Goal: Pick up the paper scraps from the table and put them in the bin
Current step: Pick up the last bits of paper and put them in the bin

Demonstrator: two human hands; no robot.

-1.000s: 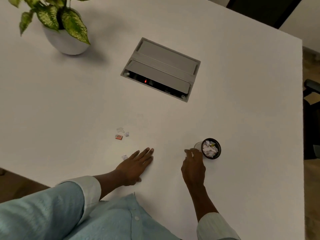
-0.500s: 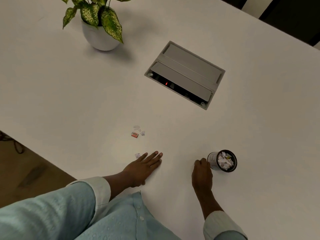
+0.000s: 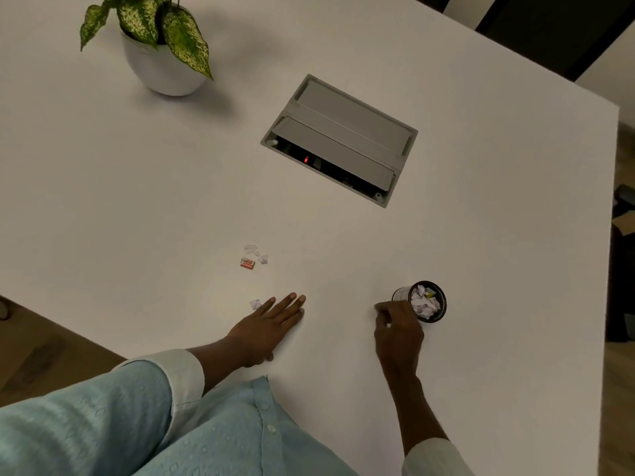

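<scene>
Several paper scraps lie on the white table [image 3: 481, 218]: two white bits [image 3: 251, 249] [image 3: 263, 259], a small red-orange piece [image 3: 247, 263], and a crumpled white scrap [image 3: 255, 304]. My left hand [image 3: 271, 324] rests flat on the table with its fingers spread, the fingertips just right of the crumpled scrap. The bin [image 3: 434, 316], a small black-rimmed cup, stands upright at the right and holds crumpled scraps. My right hand [image 3: 397, 333] sits against the bin's near-left side with its fingers curled in. Nothing shows in it.
A grey cable box [image 3: 343, 139] with a half-raised lid is set into the table's middle. A potted plant in a white pot [image 3: 161, 67] stands at the far left. The table's edges run close on the right and at the near left.
The view has shifted, so everything sits differently in frame. My left hand stays flat by the crumpled scrap. My right hand has drawn back from the bin's rim and curled beside it.
</scene>
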